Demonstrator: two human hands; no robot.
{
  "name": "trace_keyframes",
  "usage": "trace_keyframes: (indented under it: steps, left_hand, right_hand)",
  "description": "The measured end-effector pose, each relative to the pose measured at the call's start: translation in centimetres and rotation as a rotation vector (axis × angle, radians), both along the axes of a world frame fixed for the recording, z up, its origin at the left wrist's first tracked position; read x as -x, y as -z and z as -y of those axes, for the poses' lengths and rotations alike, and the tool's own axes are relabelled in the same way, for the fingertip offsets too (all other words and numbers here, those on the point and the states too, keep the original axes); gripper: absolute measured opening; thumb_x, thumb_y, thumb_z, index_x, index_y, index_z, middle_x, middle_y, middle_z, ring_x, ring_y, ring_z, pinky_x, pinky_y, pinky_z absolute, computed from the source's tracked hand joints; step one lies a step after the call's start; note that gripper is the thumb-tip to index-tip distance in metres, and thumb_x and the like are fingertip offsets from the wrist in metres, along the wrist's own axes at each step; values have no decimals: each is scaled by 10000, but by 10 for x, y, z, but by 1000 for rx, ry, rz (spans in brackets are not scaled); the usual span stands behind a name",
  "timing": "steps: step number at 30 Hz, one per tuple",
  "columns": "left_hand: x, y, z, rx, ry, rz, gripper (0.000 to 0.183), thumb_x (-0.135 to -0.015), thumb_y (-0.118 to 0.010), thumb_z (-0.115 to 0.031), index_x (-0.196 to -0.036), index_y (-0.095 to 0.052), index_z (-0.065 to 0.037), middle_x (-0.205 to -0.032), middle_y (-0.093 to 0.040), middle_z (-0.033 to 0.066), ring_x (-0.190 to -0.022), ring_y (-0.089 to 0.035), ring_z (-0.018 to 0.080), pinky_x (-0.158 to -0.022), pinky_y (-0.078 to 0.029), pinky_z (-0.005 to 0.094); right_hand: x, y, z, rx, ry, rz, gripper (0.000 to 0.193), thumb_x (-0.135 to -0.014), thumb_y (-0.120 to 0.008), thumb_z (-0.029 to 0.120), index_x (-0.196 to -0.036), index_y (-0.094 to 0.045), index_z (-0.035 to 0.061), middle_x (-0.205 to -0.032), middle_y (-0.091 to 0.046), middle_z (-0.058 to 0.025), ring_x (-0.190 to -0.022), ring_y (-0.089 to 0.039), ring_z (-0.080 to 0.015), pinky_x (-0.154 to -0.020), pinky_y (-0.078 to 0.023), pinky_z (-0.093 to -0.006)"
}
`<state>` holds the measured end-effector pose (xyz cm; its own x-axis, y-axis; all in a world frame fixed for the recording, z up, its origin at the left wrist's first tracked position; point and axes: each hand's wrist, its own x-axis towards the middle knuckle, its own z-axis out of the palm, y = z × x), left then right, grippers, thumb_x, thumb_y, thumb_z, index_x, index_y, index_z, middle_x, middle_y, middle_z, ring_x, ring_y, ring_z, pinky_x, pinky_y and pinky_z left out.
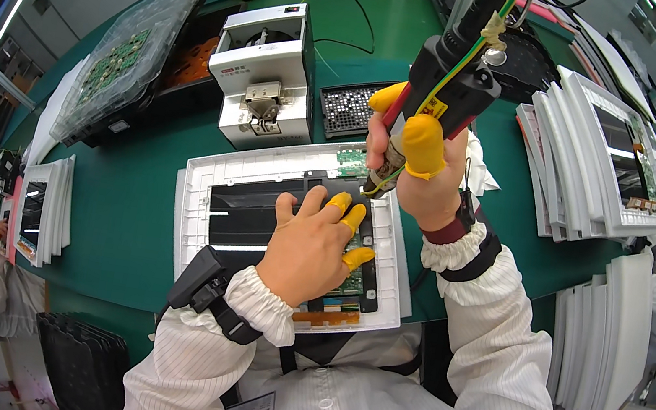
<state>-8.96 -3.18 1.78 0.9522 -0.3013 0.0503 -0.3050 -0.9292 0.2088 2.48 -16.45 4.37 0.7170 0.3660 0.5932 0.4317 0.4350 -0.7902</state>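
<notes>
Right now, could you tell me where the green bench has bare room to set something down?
Bare green bench lies left of the white panel, up to the small panel stack. The right is crowded with stacked panels; behind stands the white dispenser.

Green table (133,201) carries it all: a white panel frame (205,178) lying flat at the near edge, a white box-shaped machine (268,69) behind it, a black perforated tray (347,106) beside that, stacked white panels (597,160) off right.
</notes>
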Motion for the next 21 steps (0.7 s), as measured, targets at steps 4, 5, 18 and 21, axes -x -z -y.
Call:
trace_keyframes:
  steps: [4, 5, 18, 21]
  left_hand:
    - [0, 4, -1, 20, -1, 28, 364, -818, -665, -327, -992, -705, -10, -1118, -617, 125, -1196, -423, 301, -905, -269, 513]
    - [0, 4, -2, 23, 2, 38, 354, -813, -669, -323, -980, -707, -13, -1107, -617, 121, -1194, -422, 296, -905, -269, 512]
    - [0, 1, -2, 2, 3, 11, 294, -790, -687, -292, -908, -716, -25, -1063, -600, 106, -1151, -432, 272, -905, -267, 516]
    - [-1, 0, -1, -6, 0, -2, 309, -794, -684, -295, -934, -713, -21, -1074, -598, 108, -1160, -432, 274, -907, -269, 526]
  right_hand:
    - [1, -3, -1, 22, -12, 30, 476, -944, -543, 419, -1120, -485, -19, -761, -578, -80, -590, -553, -111, -538, -467, -232]
    - [3, -3, -2, 28, 6, 47, 463, -943, -551, 404, -1117, -483, -20, -759, -578, -77, -591, -550, -107, -540, -465, -229]
    - [4, 2, 1, 151, 63, 234, 222, -956, -511, 168, -1079, -472, -12, -773, -573, -58, -630, -561, -101, -575, -481, -227]
    - [4, 3, -2, 121, 66, 183, 243, -968, -498, 192, -1100, -466, -10, -779, -579, -60, -629, -564, -103, -575, -483, -230]
